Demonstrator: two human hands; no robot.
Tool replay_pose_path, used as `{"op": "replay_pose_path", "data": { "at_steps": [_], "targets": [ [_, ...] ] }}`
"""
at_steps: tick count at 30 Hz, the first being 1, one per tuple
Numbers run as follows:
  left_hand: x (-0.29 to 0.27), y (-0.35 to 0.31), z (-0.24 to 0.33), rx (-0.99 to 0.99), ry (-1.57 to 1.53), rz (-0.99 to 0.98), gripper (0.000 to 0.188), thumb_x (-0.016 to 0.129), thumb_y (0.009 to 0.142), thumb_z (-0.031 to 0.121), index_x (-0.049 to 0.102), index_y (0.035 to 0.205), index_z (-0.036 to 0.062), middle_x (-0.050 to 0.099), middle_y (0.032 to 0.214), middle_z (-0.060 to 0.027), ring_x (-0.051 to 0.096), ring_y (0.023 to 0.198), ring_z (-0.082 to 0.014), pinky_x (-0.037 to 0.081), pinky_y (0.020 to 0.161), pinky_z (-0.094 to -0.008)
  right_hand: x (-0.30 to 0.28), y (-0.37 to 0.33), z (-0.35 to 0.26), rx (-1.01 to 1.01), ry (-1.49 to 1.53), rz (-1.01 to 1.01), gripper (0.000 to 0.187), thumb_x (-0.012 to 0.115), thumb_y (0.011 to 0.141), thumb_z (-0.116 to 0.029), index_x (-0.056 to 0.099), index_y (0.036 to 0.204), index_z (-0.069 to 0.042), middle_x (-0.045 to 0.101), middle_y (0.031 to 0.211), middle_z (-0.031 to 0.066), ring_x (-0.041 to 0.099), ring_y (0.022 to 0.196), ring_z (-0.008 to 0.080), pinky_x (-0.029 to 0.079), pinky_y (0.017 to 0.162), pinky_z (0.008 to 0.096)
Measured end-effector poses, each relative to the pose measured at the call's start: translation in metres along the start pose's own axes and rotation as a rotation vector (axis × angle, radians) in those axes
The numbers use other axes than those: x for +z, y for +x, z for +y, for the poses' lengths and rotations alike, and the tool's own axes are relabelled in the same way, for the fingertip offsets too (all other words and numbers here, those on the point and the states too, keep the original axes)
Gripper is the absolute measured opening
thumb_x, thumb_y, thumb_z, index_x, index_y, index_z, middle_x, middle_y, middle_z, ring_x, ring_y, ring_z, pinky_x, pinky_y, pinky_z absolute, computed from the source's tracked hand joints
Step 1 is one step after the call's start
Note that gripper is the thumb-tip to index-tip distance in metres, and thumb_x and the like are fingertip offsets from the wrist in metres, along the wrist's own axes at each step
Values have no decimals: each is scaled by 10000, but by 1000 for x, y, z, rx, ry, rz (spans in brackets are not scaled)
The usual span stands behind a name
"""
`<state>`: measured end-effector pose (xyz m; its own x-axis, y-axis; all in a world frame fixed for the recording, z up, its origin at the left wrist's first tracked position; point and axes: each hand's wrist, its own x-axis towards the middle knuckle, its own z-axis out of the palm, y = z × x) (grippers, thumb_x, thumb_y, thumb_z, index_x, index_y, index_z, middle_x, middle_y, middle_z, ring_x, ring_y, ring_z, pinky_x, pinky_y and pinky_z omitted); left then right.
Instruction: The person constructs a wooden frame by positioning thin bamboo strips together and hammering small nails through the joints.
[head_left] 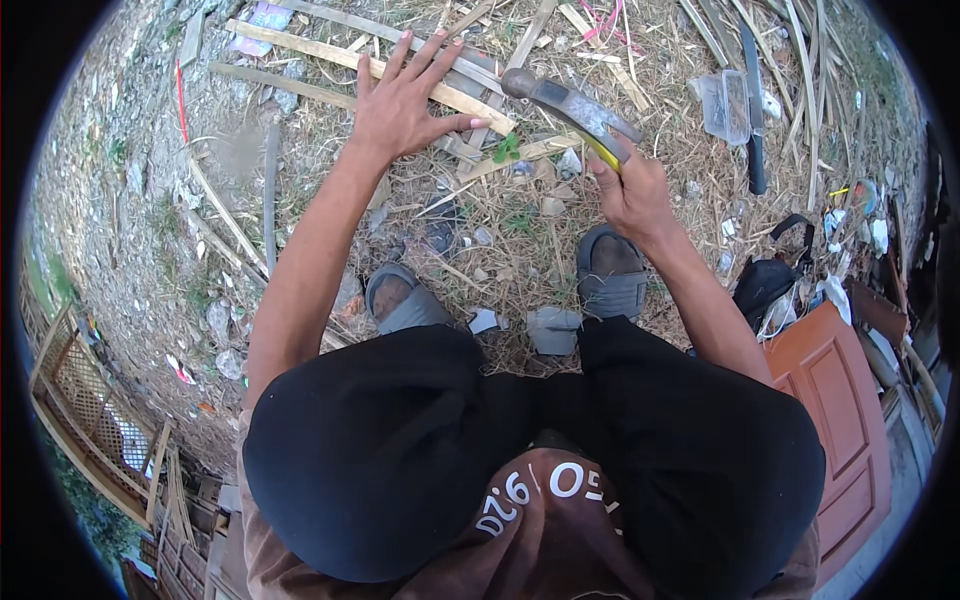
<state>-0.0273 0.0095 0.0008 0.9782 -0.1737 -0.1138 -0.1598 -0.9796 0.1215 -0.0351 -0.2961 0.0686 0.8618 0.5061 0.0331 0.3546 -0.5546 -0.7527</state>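
My left hand [403,103] lies with its fingers spread across a pale wooden strip [310,52], pressing on it from above. Under and around that strip, other thin slats [285,84] cross each other on the ground. In my right hand [637,198] is a claw hammer [577,103] with a yellow handle, gripped just below its metal head. The round striking face points left, close to the right end of the pale strip but apart from it. A small green plant [507,148] grows beside that end.
At the upper right, a long knife [755,110] with a dark handle lies by a clear plastic container [724,106]. More slats [815,90] lie beyond it. A black bag [765,290] and a reddish-brown panelled door [835,430] are at the right. A lattice panel [90,410] stands lower left.
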Motion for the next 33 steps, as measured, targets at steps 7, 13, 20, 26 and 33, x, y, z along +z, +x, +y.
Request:
{"op": "replay_pose_path", "data": {
  "at_steps": [7,13,20,26,33],
  "targets": [
    [-1,-1,-2,-20,13,-39,1060,493,677,902,237,1551,359,228,1620,66,169,1504,-260,90,1181,-641,-7,22,-9,-41,-134,-83,218,592,970,-276,535,919,-71,573,590,165,592,475,346,453,444,449],
    [-2,-3,2,-32,44,-79,1046,478,694,901,227,1554,360,222,1622,65,166,1506,-249,95,1181,-637,-7,32,14,18,-386,-225,232,625,959,-238,521,887,-43,526,532,131,572,442,318,436,429,425],
    [1,0,1,-13,15,-34,1034,482,697,896,244,1550,362,230,1621,53,166,1506,-250,85,1184,-635,-3,20,18,17,-425,-255,253,580,983,-309,511,925,-72,571,566,134,578,460,353,427,429,471],
    [-1,-5,-4,-33,29,-22,1049,478,685,907,263,1546,349,255,1612,49,164,1506,-236,77,1185,-631,6,22,3,-66,-87,-62,243,593,972,-282,509,927,-58,564,554,147,600,477,355,437,429,465],
    [-17,-2,-3,12,3,-6,1013,559,660,867,358,1507,350,352,1560,29,222,1487,-265,75,1183,-636,-6,29,3,183,-99,-118,314,539,1010,-332,511,892,-43,533,520,145,577,450,326,432,445,450]
  ]
}}
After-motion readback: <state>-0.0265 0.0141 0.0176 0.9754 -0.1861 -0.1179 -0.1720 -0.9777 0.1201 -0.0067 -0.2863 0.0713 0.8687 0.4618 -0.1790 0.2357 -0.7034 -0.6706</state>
